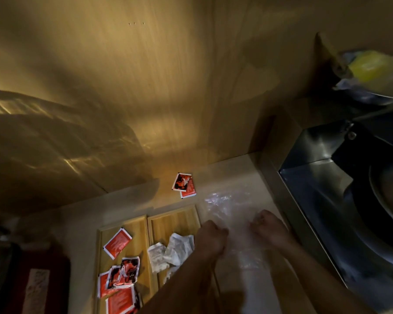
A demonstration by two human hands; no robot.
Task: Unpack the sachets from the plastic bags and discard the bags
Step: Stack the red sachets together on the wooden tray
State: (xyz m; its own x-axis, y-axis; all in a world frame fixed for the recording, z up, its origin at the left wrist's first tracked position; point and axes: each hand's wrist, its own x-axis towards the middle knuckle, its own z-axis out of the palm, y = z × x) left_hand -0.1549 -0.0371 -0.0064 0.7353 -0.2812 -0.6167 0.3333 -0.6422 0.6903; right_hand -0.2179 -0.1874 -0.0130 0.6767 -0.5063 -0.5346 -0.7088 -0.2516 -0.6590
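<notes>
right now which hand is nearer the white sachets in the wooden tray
Left. The left hand sits right beside the white sachets; the right hand is farther off, across the clear plastic bag.

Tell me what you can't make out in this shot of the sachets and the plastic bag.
All in the head view:
- Clear plastic bag: motion blur and glare hide whether sachets remain inside.
- Left hand and right hand: fingers blurred, so their grip is unclear.
- Red sachets: print too small; the lowest are cut off by the bottom edge.
- White sachets: partly covered by the left forearm.
</notes>
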